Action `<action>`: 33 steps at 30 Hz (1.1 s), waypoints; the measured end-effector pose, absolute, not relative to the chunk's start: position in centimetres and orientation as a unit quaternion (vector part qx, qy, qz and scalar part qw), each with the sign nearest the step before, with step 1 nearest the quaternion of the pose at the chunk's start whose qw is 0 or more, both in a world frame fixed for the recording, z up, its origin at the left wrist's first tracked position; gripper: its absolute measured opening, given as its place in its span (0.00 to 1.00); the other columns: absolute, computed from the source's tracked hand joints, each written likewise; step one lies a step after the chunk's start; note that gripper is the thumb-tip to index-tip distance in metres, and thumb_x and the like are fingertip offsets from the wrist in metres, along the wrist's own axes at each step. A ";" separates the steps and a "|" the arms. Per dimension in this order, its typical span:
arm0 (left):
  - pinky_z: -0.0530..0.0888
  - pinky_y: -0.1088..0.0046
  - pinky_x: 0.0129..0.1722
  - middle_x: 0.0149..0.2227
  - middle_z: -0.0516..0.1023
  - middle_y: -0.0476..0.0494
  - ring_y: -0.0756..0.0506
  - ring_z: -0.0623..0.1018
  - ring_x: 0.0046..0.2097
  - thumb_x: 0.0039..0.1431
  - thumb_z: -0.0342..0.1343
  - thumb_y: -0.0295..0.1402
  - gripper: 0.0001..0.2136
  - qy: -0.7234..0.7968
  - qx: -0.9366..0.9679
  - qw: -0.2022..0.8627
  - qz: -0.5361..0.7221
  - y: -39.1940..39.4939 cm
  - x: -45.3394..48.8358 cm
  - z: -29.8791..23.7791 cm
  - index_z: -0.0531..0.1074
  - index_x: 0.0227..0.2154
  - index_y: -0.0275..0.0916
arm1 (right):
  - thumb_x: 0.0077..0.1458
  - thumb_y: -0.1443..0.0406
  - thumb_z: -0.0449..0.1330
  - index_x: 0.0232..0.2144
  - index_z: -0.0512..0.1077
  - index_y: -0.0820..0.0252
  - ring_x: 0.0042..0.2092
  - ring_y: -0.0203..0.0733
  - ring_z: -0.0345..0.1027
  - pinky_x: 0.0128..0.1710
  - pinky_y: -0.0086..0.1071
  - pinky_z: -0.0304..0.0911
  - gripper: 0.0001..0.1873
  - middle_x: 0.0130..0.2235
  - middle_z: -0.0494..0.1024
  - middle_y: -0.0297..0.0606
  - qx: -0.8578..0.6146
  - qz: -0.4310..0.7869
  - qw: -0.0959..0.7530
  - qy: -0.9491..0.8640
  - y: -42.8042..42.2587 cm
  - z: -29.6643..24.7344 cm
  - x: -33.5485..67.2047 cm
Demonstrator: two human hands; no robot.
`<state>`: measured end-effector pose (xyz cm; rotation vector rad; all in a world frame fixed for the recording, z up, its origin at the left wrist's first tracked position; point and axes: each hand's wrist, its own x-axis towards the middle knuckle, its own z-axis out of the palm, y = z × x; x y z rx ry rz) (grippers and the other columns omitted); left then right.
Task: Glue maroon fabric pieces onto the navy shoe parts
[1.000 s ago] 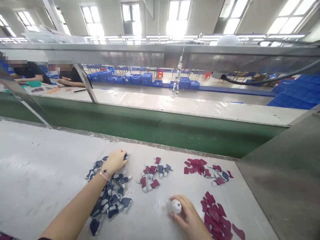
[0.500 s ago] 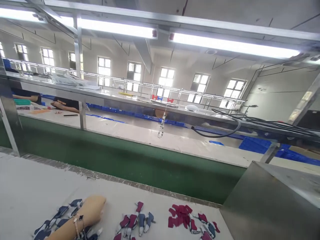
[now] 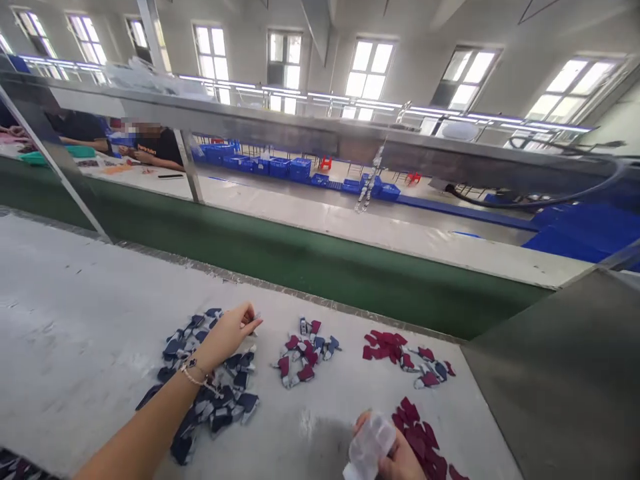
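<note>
My left hand (image 3: pixel 227 333) hovers over the far end of a heap of navy and white pieces (image 3: pixel 210 380), its fingers pinched together on something too small to name. My right hand (image 3: pixel 395 460), at the bottom edge, is wrapped round a clear plastic bottle (image 3: pixel 370 445). Between the hands lies a small cluster of mixed red and navy pieces (image 3: pixel 306 350). A pile of dark red pieces (image 3: pixel 423 437) lies just right of my right hand. Another red group (image 3: pixel 400 350) lies farther back.
A green conveyor belt (image 3: pixel 300 260) runs across behind the white worktable (image 3: pixel 75 313). A grey metal panel (image 3: pixel 565 387) rises at the right. Two people sit at the far side on the left, by a slanted steel post (image 3: pixel 55 173). Blue crates (image 3: pixel 295 167) stand beyond.
The camera swung up and came back down. My right hand has lifted the bottle and tilted it. My left hand stays at the navy heap, now pinching.
</note>
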<state>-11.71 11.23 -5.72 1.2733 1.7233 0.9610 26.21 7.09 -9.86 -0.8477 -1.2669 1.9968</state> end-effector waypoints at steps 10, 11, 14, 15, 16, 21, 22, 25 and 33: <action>0.76 0.61 0.55 0.55 0.75 0.36 0.39 0.81 0.52 0.59 0.63 0.45 0.24 0.512 0.302 0.693 0.407 5.9 -4.3 -4.9 0.64 0.53 0.42 | 0.45 0.36 0.63 0.25 0.59 0.54 0.19 0.31 0.43 0.19 0.27 0.43 0.31 0.17 0.55 0.24 -0.315 0.751 0.355 -0.458 6.0 -6.1 24.8; 0.76 0.61 0.56 0.57 0.73 0.36 0.39 0.80 0.54 0.59 0.64 0.43 0.24 0.501 0.294 0.707 0.404 5.5 -3.8 -4.7 0.63 0.54 0.43 | 0.46 0.37 0.63 0.27 0.62 0.55 0.20 0.31 0.45 0.20 0.27 0.44 0.30 0.18 0.58 0.25 -0.326 0.742 0.359 -0.462 5.9 -5.7 24.9; 0.75 0.64 0.57 0.61 0.70 0.37 0.39 0.77 0.58 0.55 0.68 0.36 0.28 0.475 0.291 0.734 0.389 4.8 -2.7 -4.1 0.63 0.56 0.44 | 0.46 0.36 0.64 0.39 0.69 0.58 0.19 0.33 0.52 0.19 0.27 0.48 0.34 0.20 0.67 0.29 -0.351 0.727 0.345 -0.479 5.9 -4.5 25.2; 0.75 0.64 0.56 0.61 0.70 0.36 0.38 0.77 0.58 0.53 0.69 0.34 0.29 0.469 0.301 0.737 0.383 4.6 -2.4 -3.9 0.63 0.56 0.44 | 0.45 0.37 0.66 0.42 0.70 0.59 0.20 0.34 0.56 0.19 0.27 0.51 0.36 0.21 0.70 0.30 -0.360 0.724 0.337 -0.483 5.9 -4.1 25.3; 0.75 0.64 0.56 0.62 0.70 0.36 0.39 0.77 0.58 0.52 0.69 0.32 0.30 0.463 0.319 0.735 0.378 4.4 -2.1 -3.7 0.63 0.56 0.43 | 0.45 0.39 0.68 0.44 0.70 0.59 0.21 0.35 0.60 0.21 0.28 0.55 0.36 0.22 0.72 0.31 -0.370 0.720 0.331 -0.485 5.8 -3.5 25.4; 0.79 0.64 0.47 0.59 0.74 0.36 0.43 0.83 0.46 0.57 0.64 0.32 0.28 0.484 0.437 0.668 0.359 2.7 -0.8 -2.8 0.59 0.57 0.45 | 0.49 0.63 0.74 0.44 0.76 0.54 0.36 0.37 0.71 0.32 0.27 0.65 0.19 0.39 0.78 0.35 -0.425 0.682 0.315 -0.505 4.3 0.4 25.1; 0.79 0.65 0.44 0.55 0.77 0.37 0.45 0.84 0.42 0.57 0.64 0.32 0.28 0.495 0.458 0.648 0.354 2.4 -0.6 -2.6 0.58 0.57 0.45 | 0.49 0.66 0.73 0.43 0.76 0.54 0.37 0.38 0.72 0.33 0.27 0.65 0.18 0.40 0.78 0.35 -0.431 0.665 0.313 -0.524 3.9 1.2 24.8; 0.78 0.70 0.36 0.43 0.82 0.45 0.48 0.81 0.33 0.55 0.66 0.33 0.27 0.515 0.522 0.594 0.332 1.6 -0.1 -1.8 0.59 0.54 0.45 | 0.49 0.69 0.70 0.43 0.75 0.53 0.35 0.38 0.72 0.32 0.28 0.67 0.17 0.38 0.77 0.33 -0.442 0.582 0.327 -0.599 2.9 3.1 23.8; 0.72 0.74 0.32 0.32 0.78 0.52 0.50 0.75 0.30 0.52 0.68 0.36 0.26 0.530 0.582 0.545 0.287 1.1 0.1 -0.7 0.58 0.47 0.45 | 0.51 0.64 0.67 0.33 0.67 0.56 0.27 0.37 0.67 0.25 0.31 0.61 0.12 0.28 0.70 0.30 -0.476 0.440 0.307 -0.697 2.4 5.0 21.4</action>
